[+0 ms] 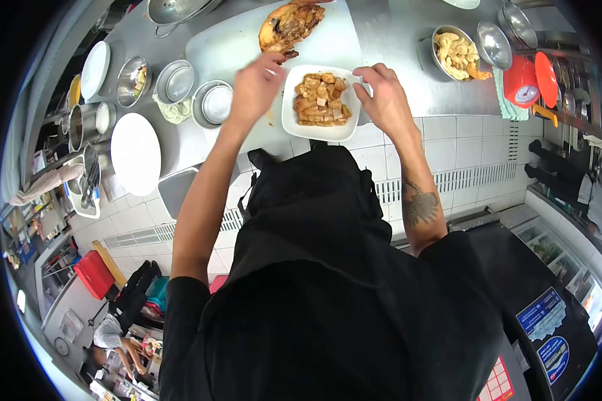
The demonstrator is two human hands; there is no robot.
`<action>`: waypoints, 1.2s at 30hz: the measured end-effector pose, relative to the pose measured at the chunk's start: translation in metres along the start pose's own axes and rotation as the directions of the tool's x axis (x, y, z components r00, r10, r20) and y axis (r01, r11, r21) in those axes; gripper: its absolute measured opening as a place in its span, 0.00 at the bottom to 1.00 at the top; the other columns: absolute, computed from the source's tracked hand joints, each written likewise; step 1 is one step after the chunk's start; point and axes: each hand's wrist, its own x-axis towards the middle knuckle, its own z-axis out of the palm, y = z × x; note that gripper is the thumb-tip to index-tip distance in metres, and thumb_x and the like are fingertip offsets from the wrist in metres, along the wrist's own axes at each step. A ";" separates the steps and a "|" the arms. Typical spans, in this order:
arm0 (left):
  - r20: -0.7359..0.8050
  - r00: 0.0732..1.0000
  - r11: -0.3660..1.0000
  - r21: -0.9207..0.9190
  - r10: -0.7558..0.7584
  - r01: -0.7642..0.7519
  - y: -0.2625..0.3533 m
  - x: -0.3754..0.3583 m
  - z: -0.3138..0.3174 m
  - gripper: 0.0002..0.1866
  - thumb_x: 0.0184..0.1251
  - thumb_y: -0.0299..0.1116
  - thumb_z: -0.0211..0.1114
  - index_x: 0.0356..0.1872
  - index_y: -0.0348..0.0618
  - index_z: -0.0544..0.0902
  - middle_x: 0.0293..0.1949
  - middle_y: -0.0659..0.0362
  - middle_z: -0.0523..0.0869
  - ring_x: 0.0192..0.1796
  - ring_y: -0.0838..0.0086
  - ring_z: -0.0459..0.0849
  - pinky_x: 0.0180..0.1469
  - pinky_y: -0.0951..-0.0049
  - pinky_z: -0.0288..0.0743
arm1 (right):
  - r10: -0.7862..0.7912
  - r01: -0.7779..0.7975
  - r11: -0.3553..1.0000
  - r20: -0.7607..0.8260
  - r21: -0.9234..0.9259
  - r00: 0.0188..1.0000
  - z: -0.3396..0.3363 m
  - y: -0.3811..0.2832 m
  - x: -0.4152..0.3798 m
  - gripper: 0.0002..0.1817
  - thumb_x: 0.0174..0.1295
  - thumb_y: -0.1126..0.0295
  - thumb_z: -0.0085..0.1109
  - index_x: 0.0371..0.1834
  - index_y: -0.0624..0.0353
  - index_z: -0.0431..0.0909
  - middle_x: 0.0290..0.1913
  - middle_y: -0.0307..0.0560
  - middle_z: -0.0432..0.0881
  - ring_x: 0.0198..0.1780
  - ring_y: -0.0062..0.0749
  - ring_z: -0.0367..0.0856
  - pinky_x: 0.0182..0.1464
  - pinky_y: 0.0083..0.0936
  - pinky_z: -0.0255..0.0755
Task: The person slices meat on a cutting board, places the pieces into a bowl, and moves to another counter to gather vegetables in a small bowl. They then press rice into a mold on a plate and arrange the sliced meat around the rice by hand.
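A white square dish [289,119] holds chopped browned meat pieces [322,100], with neat strips along its near side. It sits at the near edge of a pale cutting board [214,50]. My left hand [259,85] is just left of the dish, fingers bent and apart, with nothing visible in them. On the other side, my right hand [382,93] is at the dish's upper right corner, its fingers spread and curved, holding nothing. A large piece of roasted meat [289,28] lies on the board beyond the dish, close to my left fingertips.
Metal bowls [132,81], round tins [214,105] and a white oval plate [136,154] stand at left. A bowl of pale food pieces [456,55] and a red scale [520,81] are at right. Another person [114,334] is at far lower left.
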 end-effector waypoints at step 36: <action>0.106 0.938 0.939 0.070 0.329 -0.337 0.019 -0.064 0.036 0.20 0.55 0.34 0.76 0.49 0.45 0.85 0.48 0.55 0.78 0.55 0.59 0.77 0.58 0.62 0.76 | -0.130 0.131 0.991 0.130 0.001 0.983 0.034 -0.018 -0.022 0.17 0.60 0.77 0.62 0.53 0.58 0.83 0.44 0.52 0.83 0.47 0.52 0.79 0.51 0.42 0.76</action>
